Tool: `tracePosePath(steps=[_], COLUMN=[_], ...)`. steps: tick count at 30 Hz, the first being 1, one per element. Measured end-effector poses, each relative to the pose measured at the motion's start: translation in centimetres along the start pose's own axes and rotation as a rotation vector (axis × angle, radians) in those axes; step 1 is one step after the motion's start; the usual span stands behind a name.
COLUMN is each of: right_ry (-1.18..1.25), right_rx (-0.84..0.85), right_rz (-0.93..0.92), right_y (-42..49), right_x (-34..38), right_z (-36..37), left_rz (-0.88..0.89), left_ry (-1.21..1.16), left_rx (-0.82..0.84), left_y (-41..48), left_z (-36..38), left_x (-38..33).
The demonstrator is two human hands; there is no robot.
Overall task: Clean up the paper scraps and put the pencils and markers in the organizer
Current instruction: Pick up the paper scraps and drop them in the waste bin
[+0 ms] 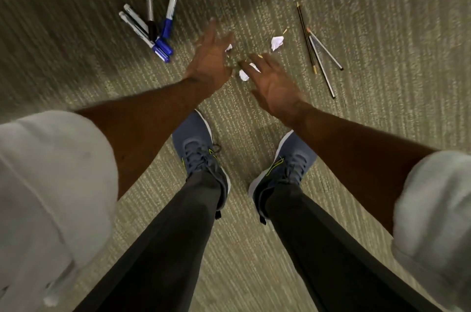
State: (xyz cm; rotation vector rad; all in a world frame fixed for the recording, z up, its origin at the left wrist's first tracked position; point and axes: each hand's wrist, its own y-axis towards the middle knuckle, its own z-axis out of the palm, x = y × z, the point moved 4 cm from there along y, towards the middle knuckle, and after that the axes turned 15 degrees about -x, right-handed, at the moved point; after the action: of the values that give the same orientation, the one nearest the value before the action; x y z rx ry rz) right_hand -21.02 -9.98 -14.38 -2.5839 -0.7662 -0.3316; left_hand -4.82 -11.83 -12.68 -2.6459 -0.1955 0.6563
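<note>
Both hands reached down over the carpet at centre frame, each grip spread wide and holding nothing. The nearest paper scrap (pixel 244 75) lay on the floor in the gap between the left hand (pixel 211 56) and the right hand (pixel 274 85), just beside the right fingertips, so the right seemed better placed. Another scrap (pixel 277 42) sat up and right of it. The markers (pixel 155 28) fanned at upper left; the pencils (pixel 318 49) ran top to bottom at right.
</note>
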Motion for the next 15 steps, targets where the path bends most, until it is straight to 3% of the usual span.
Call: tracePosePath(steps=[6, 13, 15], right_ry=[-0.072, -0.019, -0.005], right_rx=[0.005, -0.084, -0.112], right_rz=[-0.054, -0.057, -0.054], right_y=[1.2, 1.2, 1.7], right_x=[-0.8, -0.8, -0.6], right_z=[3.0, 2.6, 2.1], left_rz=[0.225, 0.257, 0.194], left_ry=[0.218, 0.104, 0.029], left_rx=[0.032, -0.158, -0.186], left_y=[0.6, 0.9, 1.4], left_z=[3.6, 3.2, 2.6], left_x=[1.7, 2.8, 2.8])
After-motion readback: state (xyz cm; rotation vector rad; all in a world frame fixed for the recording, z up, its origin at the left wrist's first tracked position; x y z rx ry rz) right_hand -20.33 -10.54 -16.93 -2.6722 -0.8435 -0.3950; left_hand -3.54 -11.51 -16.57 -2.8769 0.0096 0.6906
